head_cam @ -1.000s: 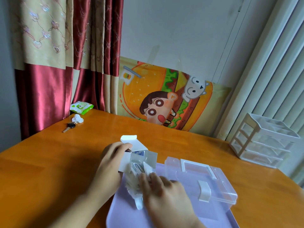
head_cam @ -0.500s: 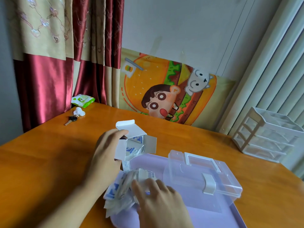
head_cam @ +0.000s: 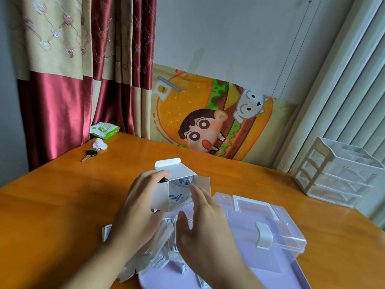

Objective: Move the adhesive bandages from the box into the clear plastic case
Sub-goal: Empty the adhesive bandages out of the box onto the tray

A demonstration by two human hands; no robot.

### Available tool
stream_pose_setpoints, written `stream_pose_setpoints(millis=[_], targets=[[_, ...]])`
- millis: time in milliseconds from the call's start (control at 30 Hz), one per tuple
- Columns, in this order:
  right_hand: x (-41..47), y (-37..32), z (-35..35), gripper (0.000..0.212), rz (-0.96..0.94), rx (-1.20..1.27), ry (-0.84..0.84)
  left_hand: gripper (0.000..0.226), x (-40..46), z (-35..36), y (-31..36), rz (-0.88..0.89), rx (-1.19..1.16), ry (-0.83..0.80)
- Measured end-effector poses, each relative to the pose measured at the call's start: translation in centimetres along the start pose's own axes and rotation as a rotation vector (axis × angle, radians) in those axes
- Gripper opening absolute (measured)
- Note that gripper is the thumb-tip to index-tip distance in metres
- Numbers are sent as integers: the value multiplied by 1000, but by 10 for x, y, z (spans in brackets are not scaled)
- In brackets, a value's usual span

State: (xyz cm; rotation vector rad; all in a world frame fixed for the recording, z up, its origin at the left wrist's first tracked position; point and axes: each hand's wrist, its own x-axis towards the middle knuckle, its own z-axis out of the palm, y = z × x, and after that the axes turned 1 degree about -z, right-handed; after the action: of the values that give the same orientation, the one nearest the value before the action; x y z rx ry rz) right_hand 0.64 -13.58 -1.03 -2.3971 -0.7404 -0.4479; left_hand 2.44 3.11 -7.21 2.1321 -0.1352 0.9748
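Since earlier, right hand left the bandage pile, reaching empty, fingers apart, into the box clamped by left hand; remaining bandages could spill onto the bench.

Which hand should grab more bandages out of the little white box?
The right hand: its fingers already reach the small white cardboard box opening, while the left hand grips it.
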Motion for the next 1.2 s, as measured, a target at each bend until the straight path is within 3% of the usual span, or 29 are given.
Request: stream_pose_setpoints(millis=[167, 400, 1000, 1200], targets=[[6, 5, 14, 65, 63, 31, 45, 83, -3, 1, 0, 11, -4, 6], [12, 11, 17, 58, 74, 76, 109, 82, -1, 0, -4, 8, 4, 21], [1, 14, 21, 67, 5, 51, 145, 93, -2, -2, 3, 27, -39, 25], [5, 8, 26, 52, 1, -46, 151, 94, -2, -3, 7, 71, -26, -11]])
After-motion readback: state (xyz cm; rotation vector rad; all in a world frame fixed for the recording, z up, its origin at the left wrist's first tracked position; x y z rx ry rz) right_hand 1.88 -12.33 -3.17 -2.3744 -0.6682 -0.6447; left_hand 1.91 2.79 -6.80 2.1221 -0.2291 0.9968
